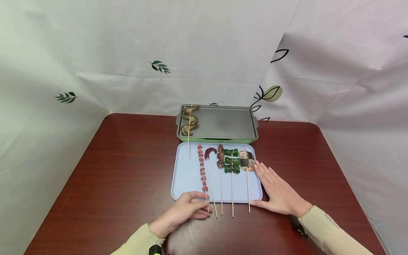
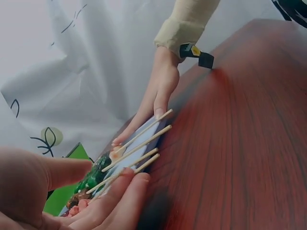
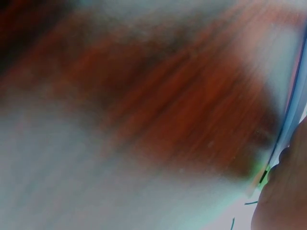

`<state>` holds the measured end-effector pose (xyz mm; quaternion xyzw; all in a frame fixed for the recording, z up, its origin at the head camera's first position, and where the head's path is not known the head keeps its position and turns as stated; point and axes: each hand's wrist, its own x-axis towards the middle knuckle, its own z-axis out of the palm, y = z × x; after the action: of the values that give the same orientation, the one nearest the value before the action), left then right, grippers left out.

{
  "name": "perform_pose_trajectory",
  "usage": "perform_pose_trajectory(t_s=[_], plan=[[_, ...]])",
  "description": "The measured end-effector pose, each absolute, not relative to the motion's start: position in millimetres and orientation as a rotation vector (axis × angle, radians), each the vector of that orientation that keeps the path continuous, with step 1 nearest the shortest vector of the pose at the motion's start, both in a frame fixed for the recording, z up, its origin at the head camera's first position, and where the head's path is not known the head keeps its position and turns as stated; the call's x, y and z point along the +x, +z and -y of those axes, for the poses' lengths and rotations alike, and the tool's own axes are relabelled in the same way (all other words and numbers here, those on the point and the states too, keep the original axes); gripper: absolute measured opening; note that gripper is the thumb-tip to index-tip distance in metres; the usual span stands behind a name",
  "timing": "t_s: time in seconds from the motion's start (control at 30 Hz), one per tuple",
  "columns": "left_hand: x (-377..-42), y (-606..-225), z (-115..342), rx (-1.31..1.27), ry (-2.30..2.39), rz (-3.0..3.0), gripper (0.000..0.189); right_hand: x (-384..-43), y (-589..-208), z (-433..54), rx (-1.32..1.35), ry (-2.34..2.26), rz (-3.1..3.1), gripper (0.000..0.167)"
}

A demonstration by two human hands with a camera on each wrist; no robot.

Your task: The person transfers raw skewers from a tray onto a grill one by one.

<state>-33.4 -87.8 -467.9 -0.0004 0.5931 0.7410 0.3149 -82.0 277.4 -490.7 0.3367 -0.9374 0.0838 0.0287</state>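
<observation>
My left hand (image 1: 188,207) is at the bare stick end of a skewer of small red pieces (image 1: 202,168), its fingers beside and partly under the stick. In the left wrist view, a gap shows between the thumb (image 2: 69,171) and the fingertips (image 2: 127,177). My right hand (image 1: 282,193) rests with straight fingers against the right edge of a pale blue tray (image 1: 186,177). Also on the tray lie a dark red tentacle skewer (image 1: 210,152), a brown meat skewer (image 1: 220,156), a green pepper skewer (image 1: 232,161) and a fish-like skewer (image 1: 247,161).
Behind the tray stands a grey griddle (image 1: 226,122) with a green base. A shrimp skewer (image 1: 190,120) lies on its left side, its stick reaching over the tray. Both stand on a dark red wooden table (image 1: 127,170) before a patterned white curtain (image 1: 165,42).
</observation>
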Motion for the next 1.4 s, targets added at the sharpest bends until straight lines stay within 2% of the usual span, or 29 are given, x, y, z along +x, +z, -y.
perform_pose_trajectory(t_s=[0.27,0.73,1.4], plan=[[-35,-467,91,-0.069,1.998,-1.648,0.023,-83,-489,-277,1.032,0.261,2.899,0.114],[-30,-455,97,0.031,1.949,-1.686,0.022,-80,-494,-278,1.025,0.275,2.904,0.115],[-44,-434,90,0.165,1.906,-1.787,0.026,-80,-491,-276,1.022,0.280,2.885,0.114]])
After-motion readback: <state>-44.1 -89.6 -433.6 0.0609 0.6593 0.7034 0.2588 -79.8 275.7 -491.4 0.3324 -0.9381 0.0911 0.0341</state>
